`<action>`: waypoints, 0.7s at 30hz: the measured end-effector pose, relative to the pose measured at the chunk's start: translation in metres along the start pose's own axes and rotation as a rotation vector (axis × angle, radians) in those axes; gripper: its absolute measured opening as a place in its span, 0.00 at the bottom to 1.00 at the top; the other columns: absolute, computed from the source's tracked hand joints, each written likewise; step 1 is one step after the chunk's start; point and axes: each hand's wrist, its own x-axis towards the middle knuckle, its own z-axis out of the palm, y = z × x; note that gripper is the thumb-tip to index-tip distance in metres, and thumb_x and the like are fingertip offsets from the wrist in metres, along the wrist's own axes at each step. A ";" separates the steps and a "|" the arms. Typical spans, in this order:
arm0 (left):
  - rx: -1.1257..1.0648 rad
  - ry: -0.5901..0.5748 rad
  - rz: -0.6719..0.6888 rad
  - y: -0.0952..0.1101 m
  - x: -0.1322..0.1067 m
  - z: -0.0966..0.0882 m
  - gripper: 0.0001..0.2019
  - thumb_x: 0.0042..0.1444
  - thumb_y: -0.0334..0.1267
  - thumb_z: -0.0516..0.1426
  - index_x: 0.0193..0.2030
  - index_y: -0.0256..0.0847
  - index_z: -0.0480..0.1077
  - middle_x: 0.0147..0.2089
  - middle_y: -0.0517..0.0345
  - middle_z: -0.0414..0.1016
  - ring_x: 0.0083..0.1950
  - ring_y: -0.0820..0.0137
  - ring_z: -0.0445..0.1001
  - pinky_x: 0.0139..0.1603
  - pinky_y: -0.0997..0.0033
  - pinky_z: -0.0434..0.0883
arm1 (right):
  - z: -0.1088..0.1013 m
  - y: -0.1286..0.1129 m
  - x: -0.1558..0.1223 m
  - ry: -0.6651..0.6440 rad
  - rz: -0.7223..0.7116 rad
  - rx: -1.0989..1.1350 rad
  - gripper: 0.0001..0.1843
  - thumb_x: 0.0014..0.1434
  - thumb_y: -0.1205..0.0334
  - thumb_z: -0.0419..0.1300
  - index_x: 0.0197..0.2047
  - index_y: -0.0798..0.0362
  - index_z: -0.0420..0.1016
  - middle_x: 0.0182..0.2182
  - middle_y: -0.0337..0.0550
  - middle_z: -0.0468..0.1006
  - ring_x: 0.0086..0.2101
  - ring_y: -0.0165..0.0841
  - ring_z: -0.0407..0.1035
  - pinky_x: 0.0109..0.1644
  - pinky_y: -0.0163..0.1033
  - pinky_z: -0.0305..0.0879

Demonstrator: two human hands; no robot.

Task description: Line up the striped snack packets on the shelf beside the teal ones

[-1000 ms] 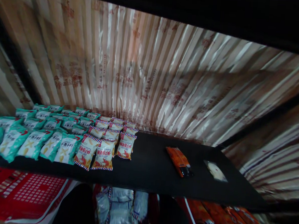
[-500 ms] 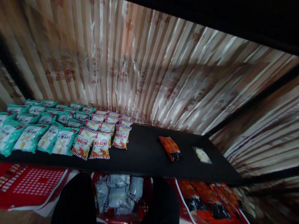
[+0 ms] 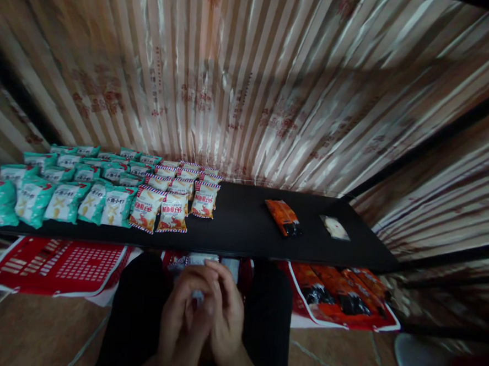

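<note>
Pale packet (image 3: 198, 296), blurred, sits just below the black shelf's (image 3: 241, 235) front edge, pinched between left hand (image 3: 182, 314) and right hand (image 3: 228, 309), fingers curled and pressed together. Gripping its edges firmly, both hands close, seems the surest hold.

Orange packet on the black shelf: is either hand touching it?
No: the orange packet lies alone on the shelf; left hand and right hand meet below its edge.

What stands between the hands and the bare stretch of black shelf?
Nothing visible. The left hand and right hand meet over the red basket; beyond them the black shelf lies bare between the striped packets and the orange packet.
</note>
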 end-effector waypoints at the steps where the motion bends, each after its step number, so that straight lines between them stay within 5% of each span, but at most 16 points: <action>1: 0.015 -0.001 -0.072 -0.012 0.017 0.003 0.10 0.55 0.46 0.54 0.35 0.41 0.67 0.38 0.54 0.73 0.39 0.67 0.72 0.40 0.69 0.70 | 0.002 0.015 0.014 0.027 0.059 0.025 0.17 0.58 0.53 0.53 0.47 0.51 0.71 0.42 0.45 0.76 0.42 0.36 0.69 0.46 0.41 0.66; 4: 0.156 0.027 -0.381 -0.071 0.050 0.006 0.10 0.48 0.45 0.55 0.25 0.41 0.63 0.25 0.60 0.69 0.29 0.69 0.71 0.31 0.72 0.67 | 0.005 0.081 0.033 0.087 0.309 -0.013 0.16 0.53 0.52 0.54 0.36 0.54 0.74 0.31 0.42 0.77 0.34 0.34 0.70 0.40 0.37 0.66; 9: 0.217 -0.034 -0.705 -0.161 0.056 -0.002 0.12 0.50 0.42 0.53 0.20 0.41 0.60 0.19 0.63 0.64 0.25 0.71 0.69 0.26 0.75 0.63 | -0.001 0.174 0.031 0.121 0.575 -0.248 0.12 0.49 0.58 0.54 0.33 0.55 0.74 0.25 0.41 0.76 0.28 0.34 0.70 0.34 0.36 0.65; 15: 0.188 -0.049 -0.794 -0.191 0.069 0.002 0.10 0.53 0.40 0.51 0.25 0.39 0.63 0.22 0.62 0.65 0.25 0.73 0.67 0.24 0.77 0.63 | -0.010 0.192 0.060 0.104 0.575 -0.432 0.18 0.52 0.67 0.50 0.45 0.55 0.72 0.44 0.46 0.77 0.46 0.34 0.70 0.49 0.33 0.62; 21: 0.129 -0.081 -0.821 -0.211 0.084 0.011 0.13 0.50 0.39 0.56 0.44 0.40 0.68 0.42 0.53 0.74 0.46 0.64 0.72 0.41 0.69 0.69 | -0.014 0.204 0.091 0.006 0.590 -0.568 0.20 0.54 0.68 0.49 0.49 0.59 0.72 0.50 0.53 0.73 0.52 0.36 0.65 0.55 0.34 0.57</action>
